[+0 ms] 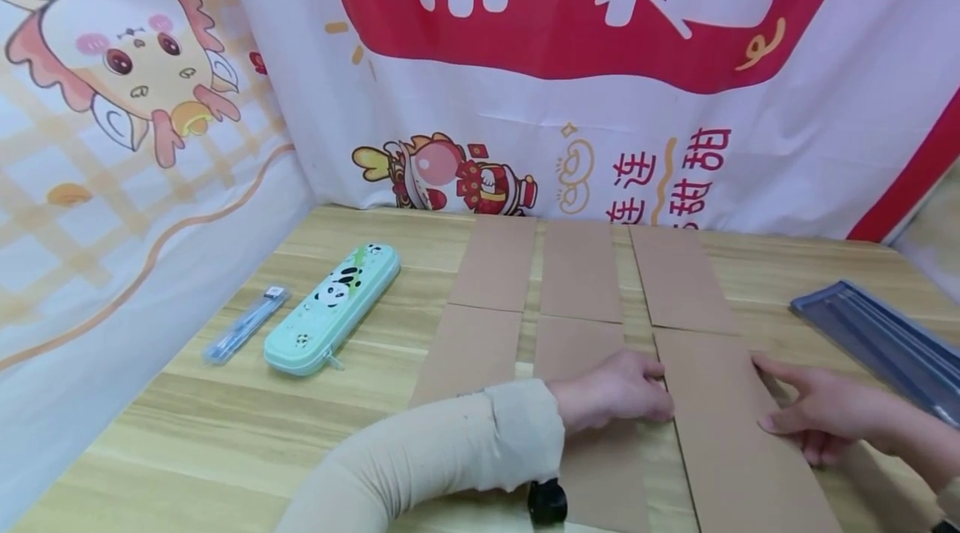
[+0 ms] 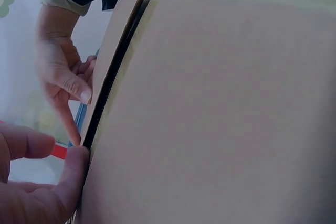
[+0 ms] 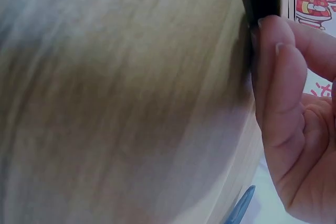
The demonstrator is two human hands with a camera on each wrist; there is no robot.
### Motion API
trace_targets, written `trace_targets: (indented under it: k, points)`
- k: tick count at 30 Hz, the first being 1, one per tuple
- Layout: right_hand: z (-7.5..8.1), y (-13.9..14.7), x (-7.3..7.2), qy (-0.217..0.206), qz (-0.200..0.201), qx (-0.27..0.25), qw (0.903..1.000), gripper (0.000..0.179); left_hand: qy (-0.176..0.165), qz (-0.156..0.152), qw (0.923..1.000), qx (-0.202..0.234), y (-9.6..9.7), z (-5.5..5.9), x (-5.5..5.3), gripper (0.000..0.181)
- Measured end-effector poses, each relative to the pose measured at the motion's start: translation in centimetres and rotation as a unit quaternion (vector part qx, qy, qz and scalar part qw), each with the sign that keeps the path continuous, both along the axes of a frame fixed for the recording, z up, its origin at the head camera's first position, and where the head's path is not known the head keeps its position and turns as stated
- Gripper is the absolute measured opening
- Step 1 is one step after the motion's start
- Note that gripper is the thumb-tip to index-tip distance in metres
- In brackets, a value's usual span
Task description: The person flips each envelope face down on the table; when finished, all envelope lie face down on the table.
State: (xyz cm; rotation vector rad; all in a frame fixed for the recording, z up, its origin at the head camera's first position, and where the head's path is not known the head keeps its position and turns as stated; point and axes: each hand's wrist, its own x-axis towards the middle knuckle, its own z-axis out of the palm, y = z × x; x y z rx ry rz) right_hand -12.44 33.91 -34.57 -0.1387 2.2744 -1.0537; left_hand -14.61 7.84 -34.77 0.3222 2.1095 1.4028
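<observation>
Six flat brown cardboard pieces lie in two rows on the table; my hands are at the near right cardboard piece [image 1: 738, 424]. The left hand [image 1: 618, 387] holds its left edge with bent fingers, the forearm crossing the near middle cardboard piece [image 1: 600, 475]. At the opposite long edge, the right hand [image 1: 825, 408] grips with thumb and index finger, other fingers curled below. A dark gap shows along the piece's side in the left wrist view, where the left fingertips [image 2: 77, 156] meet the edge. Curled right fingers [image 3: 281, 93] reach that edge in the right wrist view.
A mint-green panda pencil case [image 1: 333, 308] and a clear packet of slim blue items [image 1: 247, 324] lie at the left. To the right is a dark blue translucent pouch [image 1: 885, 341]. A printed cloth [image 1: 465, 116] hangs behind the wooden table [image 1: 225, 441].
</observation>
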Motion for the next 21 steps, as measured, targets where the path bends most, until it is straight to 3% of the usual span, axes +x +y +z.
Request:
trace_targets:
  k: [7, 11, 15, 18, 21]
  points:
    - [0.1, -0.4, 0.2, 0.01, -0.014, 0.03, 0.9994, 0.095, -0.038, -0.032, 0.9988, 0.004, -0.3, 0.4, -0.6, 0.059]
    - [0.2, -0.6, 0.2, 0.01, -0.02, 0.031, 0.9992, 0.095, -0.043, -0.029, 0.9986, 0.01, -0.3, 0.6, -0.7, 0.059]
    - [0.4, -0.7, 0.3, 0.012, -0.019, 0.024, 0.9995, 0.093, -0.055, -0.027, 0.9972, 0.043, -0.7, 0.8, -0.5, 0.061]
    - [1.1, -0.9, 0.2, 0.024, -0.02, 0.014, 0.9994, 0.09, -0.039, -0.04, 0.9964, 0.064, -1.5, 1.3, -0.4, 0.061]
    - [2.5, -1.7, -0.1, 0.049, -0.031, 0.015, 0.9982, 0.087, 0.009, -0.058, 0.9966, 0.058, -2.9, 2.4, -0.4, 0.06]
